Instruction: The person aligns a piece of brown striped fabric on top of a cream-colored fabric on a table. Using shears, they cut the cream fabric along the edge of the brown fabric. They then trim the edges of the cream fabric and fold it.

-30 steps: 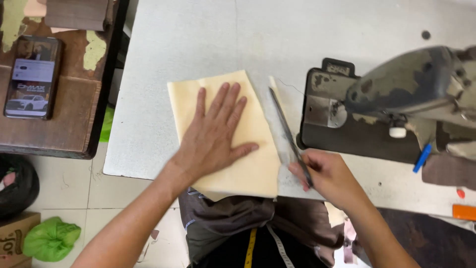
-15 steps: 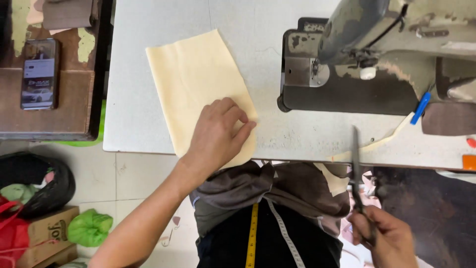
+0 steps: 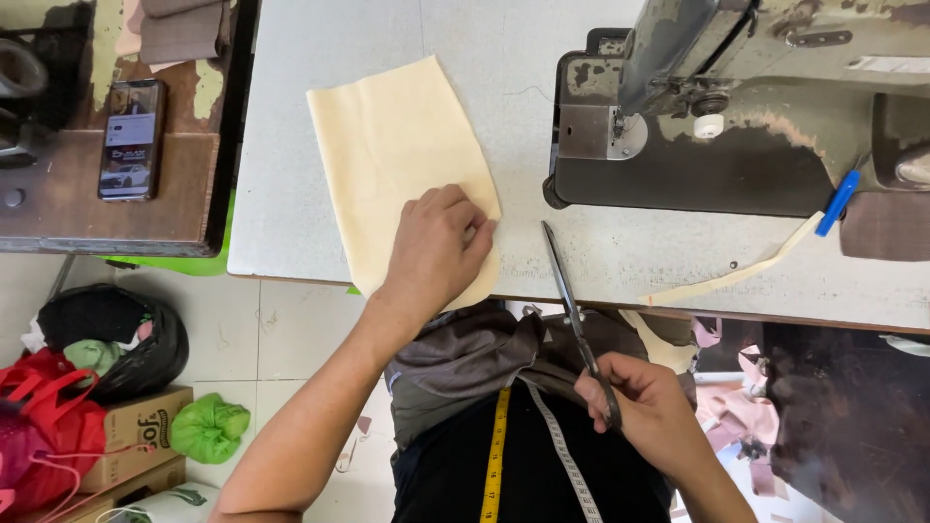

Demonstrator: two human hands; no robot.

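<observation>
Grey-white worktable (image 3: 320,136), seen from the head camera looking straight down; tiled floor below its near edge.

Item: cream fabric piece (image 3: 392,145), flat on the table, long axis running from the far left towards the near right, near end reaching the table's front edge.

Item: left hand (image 3: 436,247), palm down, fingers curled and pressed on the near right corner of the fabric; it pins the cloth but grips nothing.

Item: right hand (image 3: 644,402), closed around the handles of the scissors (image 3: 572,300), held off the table's near edge above the lap. Blades together, tips pointing away from the body, up over the table edge.

Relation: fabric lies up and left of the scissor tips; the tips stand just beside the fabric's right edge, apart from it, close to the left knuckles. Blade axis runs roughly along the cloth's right edge. Left hand is on the cloth, right hand well back from it.

Nearby: sewing machine (image 3: 736,107) at far right; cream offcut strip (image 3: 736,276) by the front edge; yellow tape measure (image 3: 496,450) hanging at the chest; phone (image 3: 131,140) on the brown side table (image 3: 97,208).
</observation>
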